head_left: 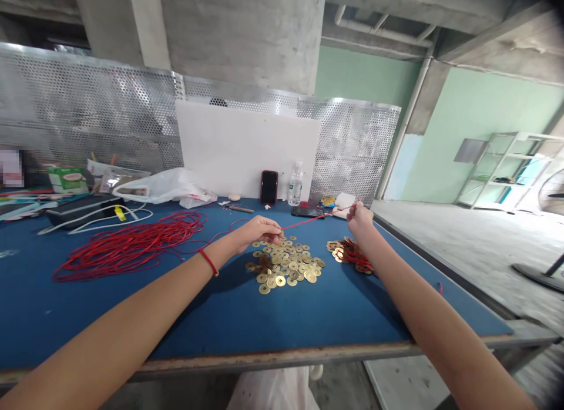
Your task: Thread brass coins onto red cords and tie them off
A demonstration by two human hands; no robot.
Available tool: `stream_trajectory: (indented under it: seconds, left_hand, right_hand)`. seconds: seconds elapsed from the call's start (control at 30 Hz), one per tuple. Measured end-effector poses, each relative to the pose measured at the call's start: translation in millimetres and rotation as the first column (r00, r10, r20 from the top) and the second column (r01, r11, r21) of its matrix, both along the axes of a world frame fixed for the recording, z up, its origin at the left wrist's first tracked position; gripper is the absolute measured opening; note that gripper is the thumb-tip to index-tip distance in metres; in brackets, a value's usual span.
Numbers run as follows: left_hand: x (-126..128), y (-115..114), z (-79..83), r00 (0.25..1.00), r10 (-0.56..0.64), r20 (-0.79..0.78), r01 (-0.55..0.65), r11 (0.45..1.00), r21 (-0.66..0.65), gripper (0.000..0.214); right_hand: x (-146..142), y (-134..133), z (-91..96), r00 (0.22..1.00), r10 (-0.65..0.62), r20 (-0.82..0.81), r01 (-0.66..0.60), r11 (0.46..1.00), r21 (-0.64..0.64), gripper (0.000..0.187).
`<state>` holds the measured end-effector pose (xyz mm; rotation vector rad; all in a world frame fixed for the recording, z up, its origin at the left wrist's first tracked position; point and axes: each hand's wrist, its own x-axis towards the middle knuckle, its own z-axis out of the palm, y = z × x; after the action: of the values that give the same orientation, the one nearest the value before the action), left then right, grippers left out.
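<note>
The left hand [259,231] and right hand [360,217] hover above the blue worktop [220,316], well apart, with a thin red cord [311,221] stretched taut between them. The fingers [271,225] of the left hand are closed on the cord, and those of the right hand are bunched around it, with a short end sticking up past them. A red string bracelet [208,262] circles the left wrist.

Just below the hands, near the middle of the worktop, lies a loose pile of square-holed brass coins [284,264]. Just to its right, under the right hand, sits a smaller heap of brass coins tangled with red cord [350,255]. A large loose coil of red cord [132,245] lies toward the left edge, and a strand from it appears to lead up toward the left hand.

Along the far edge stand a black-cased smartphone [268,187], a plastic water bottle [295,185] and a white plastic bag [167,187]. A white board [247,148] leans against a perforated metal panel [352,145] behind them. A black tablet [307,211] lies flat just beyond the right hand.
</note>
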<state>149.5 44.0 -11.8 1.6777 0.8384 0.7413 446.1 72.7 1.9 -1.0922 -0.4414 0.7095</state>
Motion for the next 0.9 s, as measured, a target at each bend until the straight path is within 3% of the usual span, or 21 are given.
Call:
stream_trajectory:
  seconds: [0.23, 0.33, 0.37, 0.4, 0.47, 0.5, 0.57, 0.63, 0.8, 0.9]
  left_hand:
    - [-1, 2, -1.4, 0.999, 0.015, -0.032, -0.015, 1.0, 0.005, 0.015]
    - [-1, 4, -3.6, 0.998, 0.023, -0.066, -0.022, 1.0, 0.005, 0.014]
    - [-2, 5, -4.4, 0.997, 0.02, -0.075, -0.019, 1.0, 0.007, 0.014]
    - [-2, 6, -5.2, 0.996, 0.013, -0.084, -0.012, 1.0, 0.01, 0.013]
    - [-3, 7, -6.3, 0.994, -0.005, -0.107, 0.006, 1.0, 0.015, 0.013]
    - [-3, 7, -6.5, 0.992, -0.009, -0.123, 0.011, 1.0, 0.016, 0.014]
    - [-4, 7, -5.9, 0.986, -0.005, -0.164, 0.008, 1.0, 0.02, 0.014]
    - [-5, 5, -4.2, 0.979, -0.004, -0.202, 0.01, 1.0, 0.026, 0.016]
    - [-10, 0, 1.0, 0.971, -0.09, -0.222, 0.096, 0.995, 0.016, 0.017]
    - [-15, 3, 1.5, 0.968, -0.133, -0.214, 0.138, 0.99, 0.008, 0.016]
  right_hand:
    - [0, 2, -11.1, 0.975, -0.135, 0.176, 0.146, 0.988, -0.053, 0.017]
    - [-16, -6, -14.4, 0.915, -0.232, 0.329, 0.24, 0.971, 0.017, 0.003]
    - [-26, -11, -14.6, 0.877, -0.248, 0.412, 0.24, 0.968, 0.071, 0.007]
    - [-37, -17, -14.7, 0.756, -0.245, 0.607, 0.194, 0.97, 0.15, 0.014]
    - [-63, -30, -16.0, 0.471, -0.116, 0.875, -0.08, 0.982, 0.173, 0.017]
    - [-77, -36, -17.6, 0.343, 0.004, 0.939, -0.26, 0.961, 0.091, 0.02]
    - [-101, -46, -23.0, 0.11, 0.242, 0.964, -0.55, 0.823, -0.144, 0.032]
    - [-117, -53, -29.7, 0.026, 0.348, 0.937, -0.61, 0.748, -0.261, 0.04]
    - [-123, -57, -36.4, 0.106, 0.582, 0.806, -0.737, 0.591, -0.329, 0.04]
    - [-119, -57, -34.6, 0.116, 0.694, 0.71, -0.798, 0.491, -0.35, 0.038]
